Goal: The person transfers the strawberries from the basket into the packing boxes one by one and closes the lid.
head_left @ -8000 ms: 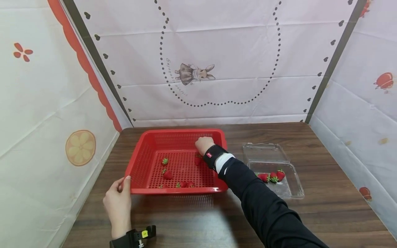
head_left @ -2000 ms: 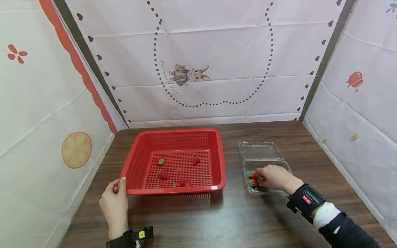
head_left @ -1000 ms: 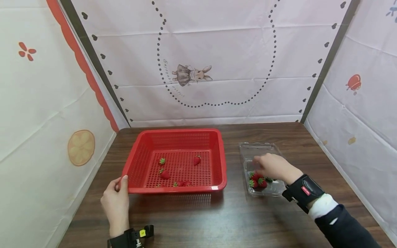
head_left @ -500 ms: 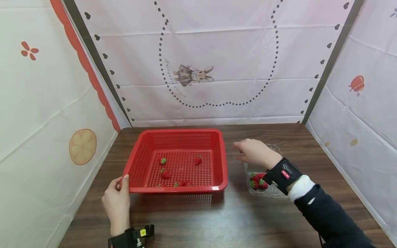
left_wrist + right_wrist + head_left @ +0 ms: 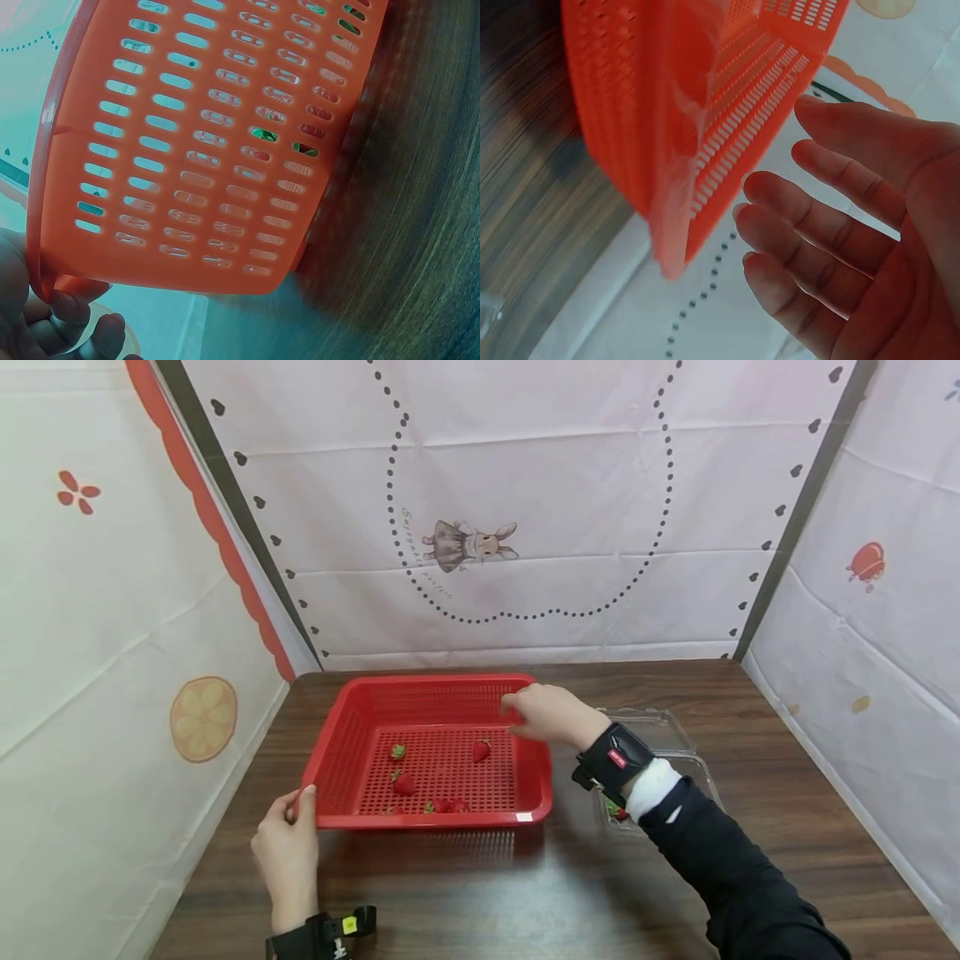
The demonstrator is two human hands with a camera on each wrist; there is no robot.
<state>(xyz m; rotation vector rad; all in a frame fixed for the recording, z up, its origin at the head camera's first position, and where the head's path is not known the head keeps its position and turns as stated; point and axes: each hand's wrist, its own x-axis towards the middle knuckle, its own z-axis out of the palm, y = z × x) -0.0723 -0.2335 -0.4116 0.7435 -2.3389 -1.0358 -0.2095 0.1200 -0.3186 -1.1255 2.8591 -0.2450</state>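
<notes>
The red basket [image 5: 431,752] is gripped at its 7 o'clock corner by the left hand [image 5: 288,852], thumb on the rim. The right hand [image 5: 543,714] is held above the basket's 2 o'clock edge, fingers loosely spread, nothing held in it. Strawberries [image 5: 481,750] are seen lying on the basket floor. The clear clamshell box [image 5: 660,735] is set at the basket's 3 o'clock side, on the wooden table [image 5: 465,893]

A dark wooden table [image 5: 480,893] stands enclosed by pale cloth walls [image 5: 525,485] printed with a rabbit [image 5: 468,543], dots and fruit.
</notes>
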